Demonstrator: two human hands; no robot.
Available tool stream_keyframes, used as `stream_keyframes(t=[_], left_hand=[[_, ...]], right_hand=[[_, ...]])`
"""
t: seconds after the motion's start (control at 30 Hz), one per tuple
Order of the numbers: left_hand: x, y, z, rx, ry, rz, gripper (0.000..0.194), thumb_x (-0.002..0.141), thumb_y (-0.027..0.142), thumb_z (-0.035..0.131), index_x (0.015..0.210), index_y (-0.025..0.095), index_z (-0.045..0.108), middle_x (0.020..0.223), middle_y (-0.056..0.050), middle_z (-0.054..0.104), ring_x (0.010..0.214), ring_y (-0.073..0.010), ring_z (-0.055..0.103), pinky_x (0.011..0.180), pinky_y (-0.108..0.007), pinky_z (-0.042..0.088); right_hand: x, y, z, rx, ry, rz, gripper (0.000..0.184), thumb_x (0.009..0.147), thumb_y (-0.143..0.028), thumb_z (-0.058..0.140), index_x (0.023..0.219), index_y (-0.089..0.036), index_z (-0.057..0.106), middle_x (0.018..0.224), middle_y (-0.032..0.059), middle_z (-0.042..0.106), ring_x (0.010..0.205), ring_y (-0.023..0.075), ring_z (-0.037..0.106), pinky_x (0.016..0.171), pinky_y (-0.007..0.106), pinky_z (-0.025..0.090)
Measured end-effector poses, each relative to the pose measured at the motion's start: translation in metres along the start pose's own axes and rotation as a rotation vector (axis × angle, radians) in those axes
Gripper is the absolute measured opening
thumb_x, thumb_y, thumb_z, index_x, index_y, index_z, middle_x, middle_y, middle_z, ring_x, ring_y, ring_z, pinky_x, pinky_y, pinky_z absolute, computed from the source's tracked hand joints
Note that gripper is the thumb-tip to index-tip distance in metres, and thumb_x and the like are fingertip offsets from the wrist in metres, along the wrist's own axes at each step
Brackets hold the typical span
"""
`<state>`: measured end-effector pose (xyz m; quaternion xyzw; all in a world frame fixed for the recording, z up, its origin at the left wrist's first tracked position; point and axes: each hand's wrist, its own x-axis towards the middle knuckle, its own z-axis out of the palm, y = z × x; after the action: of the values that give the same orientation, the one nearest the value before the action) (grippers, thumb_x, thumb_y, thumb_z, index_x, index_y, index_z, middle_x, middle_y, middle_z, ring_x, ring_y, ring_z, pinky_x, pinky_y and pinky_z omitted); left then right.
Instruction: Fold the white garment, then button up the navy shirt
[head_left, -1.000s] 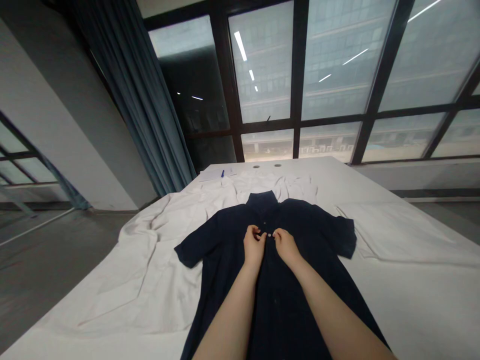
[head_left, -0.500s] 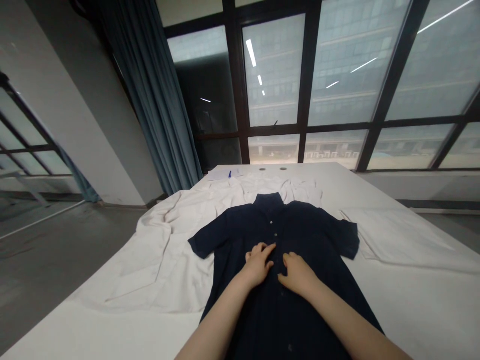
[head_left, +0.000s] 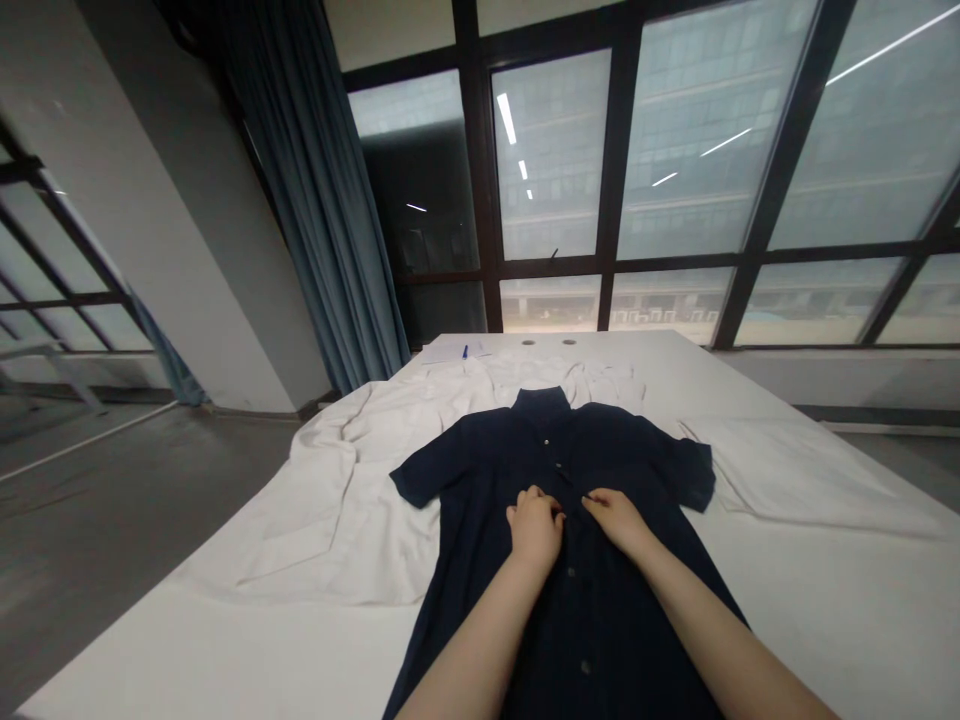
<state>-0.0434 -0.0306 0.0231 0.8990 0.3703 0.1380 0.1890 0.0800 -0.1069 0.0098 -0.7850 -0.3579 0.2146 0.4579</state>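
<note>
A dark navy short-sleeved button-front shirt (head_left: 480,590) lies flat and face up on white cloth, its collar at the far end. My left hand (head_left: 535,527) rests on the chest with curled fingers gripping the placket edge. My right hand (head_left: 615,520) reaches in from the other side, its fingertips pinching the opposite front edge. Several small pale buttons (head_left: 570,571) show down the placket, and my hands hide its middle part.
Crumpled white fabric (head_left: 337,500) spreads left of the shirt, and a folded white cloth (head_left: 795,470) lies to the right. Papers with a blue pen (head_left: 463,351) sit at the far end. The surface's near left edge drops to a grey floor (head_left: 112,520).
My hands have moved from lying flatter on the shirt to holding the placket edges, with the right hand higher up the shirt. The view has shifted slightly, leaving the shirt a little farther away.
</note>
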Motion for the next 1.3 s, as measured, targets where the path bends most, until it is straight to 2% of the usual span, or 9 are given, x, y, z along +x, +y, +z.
stream_keyframes(t=[0.1, 0.27, 0.4, 0.73, 0.9, 1.03, 1.17, 1.23, 1.3], left_hand=[[0.001, 0.001, 0.008, 0.026, 0.001, -0.045, 0.01, 0.072, 0.022, 0.049, 0.076, 0.022, 0.058, 0.092, -0.003, 0.05, 0.091, -0.02, 0.043, 0.072, -0.031, 0.034], [-0.002, -0.004, 0.014, 0.018, 0.032, 0.024, 0.012, 0.075, 0.018, 0.044, 0.081, 0.018, 0.055, 0.091, -0.005, 0.049, 0.088, -0.0184, 0.044, 0.071, -0.028, 0.035], [-0.004, -0.008, 0.015, -0.017, 0.04, 0.089, 0.014, 0.076, 0.019, 0.041, 0.082, 0.017, 0.055, 0.09, -0.007, 0.047, 0.085, -0.0185, 0.044, 0.072, -0.029, 0.036], [0.006, -0.016, 0.019, -0.504, 0.174, 0.163, 0.01, 0.066, 0.012, 0.048, 0.063, 0.016, 0.056, 0.067, 0.0, 0.05, 0.065, -0.0118, 0.047, 0.062, -0.023, 0.037], [0.009, -0.019, 0.022, -0.606, 0.115, 0.108, 0.009, 0.064, 0.013, 0.048, 0.062, 0.015, 0.056, 0.062, 0.002, 0.052, 0.056, -0.0092, 0.046, 0.055, -0.02, 0.036], [0.011, -0.019, 0.024, -0.63, 0.094, 0.093, 0.01, 0.066, 0.015, 0.047, 0.062, 0.015, 0.056, 0.06, 0.002, 0.051, 0.054, -0.0083, 0.044, 0.053, -0.019, 0.035], [0.012, -0.018, 0.024, -0.638, 0.081, 0.078, 0.01, 0.066, 0.015, 0.046, 0.064, 0.015, 0.056, 0.061, 0.002, 0.051, 0.054, -0.0085, 0.044, 0.053, -0.019, 0.034], [0.011, -0.018, 0.024, -0.627, 0.073, 0.075, 0.01, 0.066, 0.015, 0.046, 0.064, 0.015, 0.056, 0.061, 0.002, 0.052, 0.054, -0.0086, 0.044, 0.053, -0.019, 0.034], [0.011, -0.018, 0.024, -0.613, 0.066, 0.077, 0.01, 0.066, 0.015, 0.046, 0.064, 0.015, 0.056, 0.061, 0.002, 0.052, 0.054, -0.0087, 0.044, 0.053, -0.019, 0.034]], right_hand=[[0.0, 0.001, -0.003, 0.117, -0.05, 0.071, 0.024, 0.071, -0.031, 0.043, 0.053, -0.017, 0.052, 0.042, -0.0052, 0.041, 0.04, 0.0084, 0.038, 0.041, 0.021, 0.027], [-0.004, -0.005, -0.009, 0.473, -0.122, 0.308, 0.008, 0.067, -0.025, 0.052, 0.063, -0.018, 0.051, 0.046, -0.0065, 0.043, 0.038, 0.0051, 0.037, 0.039, 0.017, 0.028], [-0.006, -0.01, -0.012, 0.533, -0.169, 0.348, 0.01, 0.067, -0.025, 0.053, 0.063, -0.017, 0.051, 0.049, -0.0061, 0.045, 0.039, 0.0042, 0.038, 0.042, 0.016, 0.034], [0.003, 0.0, 0.01, 0.092, -0.054, -0.02, 0.012, 0.058, -0.027, 0.06, 0.057, -0.015, 0.056, 0.051, -0.0013, 0.054, 0.051, 0.0115, 0.05, 0.05, 0.022, 0.039], [0.005, 0.01, 0.02, 0.122, -0.054, 0.02, 0.022, 0.055, -0.033, 0.062, 0.051, -0.017, 0.048, 0.043, -0.0049, 0.046, 0.039, 0.0091, 0.043, 0.037, 0.02, 0.033], [0.003, 0.008, 0.019, 0.165, -0.09, -0.013, 0.023, 0.067, -0.036, 0.049, 0.054, -0.017, 0.049, 0.04, -0.0059, 0.042, 0.035, 0.0081, 0.042, 0.036, 0.019, 0.032], [-0.002, 0.005, 0.017, 0.208, -0.088, -0.026, 0.01, 0.068, -0.025, 0.045, 0.073, -0.018, 0.05, 0.043, -0.0082, 0.043, 0.037, 0.0084, 0.044, 0.04, 0.019, 0.034], [-0.005, 0.003, 0.017, 0.145, -0.044, -0.062, 0.019, 0.063, -0.017, 0.046, 0.082, -0.02, 0.049, 0.048, -0.0088, 0.044, 0.038, 0.0074, 0.042, 0.041, 0.018, 0.033], [-0.008, 0.001, 0.016, -0.004, 0.009, -0.148, 0.02, 0.06, -0.01, 0.045, 0.076, -0.019, 0.053, 0.055, -0.0065, 0.046, 0.04, 0.0064, 0.042, 0.044, 0.019, 0.034]])
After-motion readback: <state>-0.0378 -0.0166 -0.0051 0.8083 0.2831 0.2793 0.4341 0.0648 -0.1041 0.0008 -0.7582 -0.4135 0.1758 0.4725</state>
